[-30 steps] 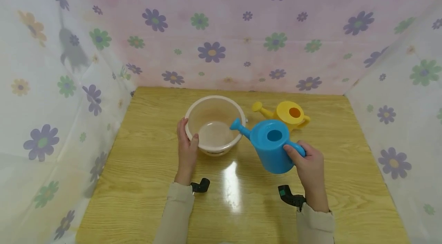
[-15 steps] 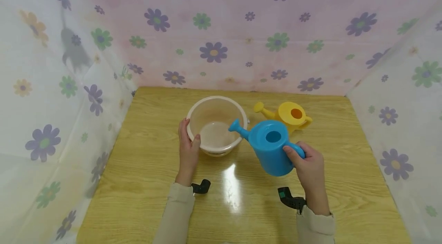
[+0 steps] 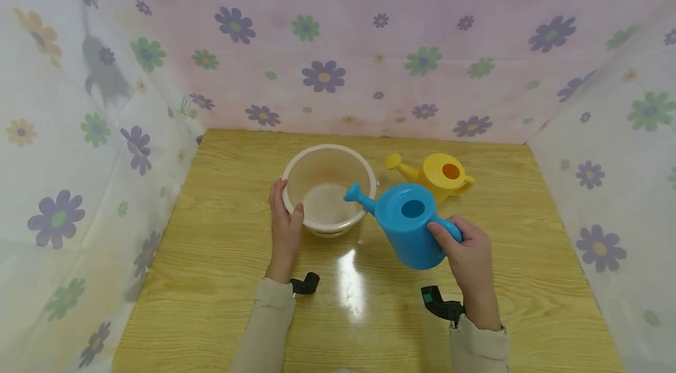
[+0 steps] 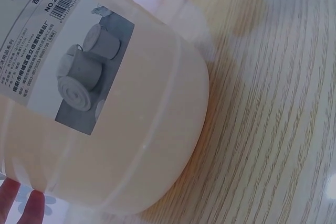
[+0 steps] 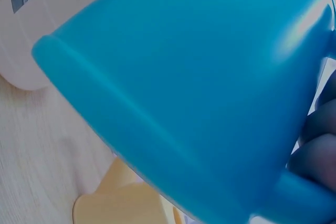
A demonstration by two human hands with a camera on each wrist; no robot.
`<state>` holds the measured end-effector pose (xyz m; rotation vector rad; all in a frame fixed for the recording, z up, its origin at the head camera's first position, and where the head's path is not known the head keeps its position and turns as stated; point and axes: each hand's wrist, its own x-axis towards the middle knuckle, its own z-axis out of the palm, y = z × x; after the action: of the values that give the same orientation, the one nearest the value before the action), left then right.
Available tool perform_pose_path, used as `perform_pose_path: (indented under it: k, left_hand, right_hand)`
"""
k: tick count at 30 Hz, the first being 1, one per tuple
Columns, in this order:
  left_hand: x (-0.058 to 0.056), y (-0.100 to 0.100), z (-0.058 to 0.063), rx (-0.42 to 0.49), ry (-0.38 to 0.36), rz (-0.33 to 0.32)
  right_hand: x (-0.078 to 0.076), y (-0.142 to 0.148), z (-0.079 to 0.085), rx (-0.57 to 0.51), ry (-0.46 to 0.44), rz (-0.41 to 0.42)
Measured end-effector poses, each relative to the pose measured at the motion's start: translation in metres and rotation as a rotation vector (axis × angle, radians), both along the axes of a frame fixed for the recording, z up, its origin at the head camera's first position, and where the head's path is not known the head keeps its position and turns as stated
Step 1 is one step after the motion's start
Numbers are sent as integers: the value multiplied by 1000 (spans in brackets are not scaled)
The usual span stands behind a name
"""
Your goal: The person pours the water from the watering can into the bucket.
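Observation:
My right hand [image 3: 467, 255] grips the handle of a blue toy watering can [image 3: 414, 232], its fingers [image 5: 317, 156] wrapped round the handle. The can is held above the table, tilted a little, with its spout [image 3: 360, 198] pointing left over the rim of a beige plastic bucket [image 3: 328, 227]. Standing on the table, the bucket looks empty inside. My left hand [image 3: 286, 229] holds its left side, thumb at the rim and fingers [image 4: 32, 208] against the outside wall. The left wrist view shows a printed label [image 4: 58, 40] on the bucket.
A yellow toy watering can [image 3: 440, 176] stands behind the blue one, its spout also pointing left. All this is on a wood-grain table [image 3: 227, 279], enclosed at the back and sides by flower-patterned sheets [image 3: 359, 115].
The blue watering can has shifted slightly left, its spout reaching further over the bucket. My left hand stays on the bucket; the yellow can stays put.

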<state>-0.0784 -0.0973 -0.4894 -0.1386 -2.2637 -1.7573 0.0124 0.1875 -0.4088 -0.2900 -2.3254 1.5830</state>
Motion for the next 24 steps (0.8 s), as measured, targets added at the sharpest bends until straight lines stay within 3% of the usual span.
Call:
perform_pose_path:
  k: [3,11,24]
  left_hand:
    - [1,1,3,-6,-1,10]
    - [-10,-3,-27,-30,-33,23]
    - [-10,-3,-30,-29,-11,25]
  right_hand:
    - [1,-1,0,1,-13,-8]
    - [-1,-2,5,57,-29,-6]
    - [-1,-1,6,62,-36,9]
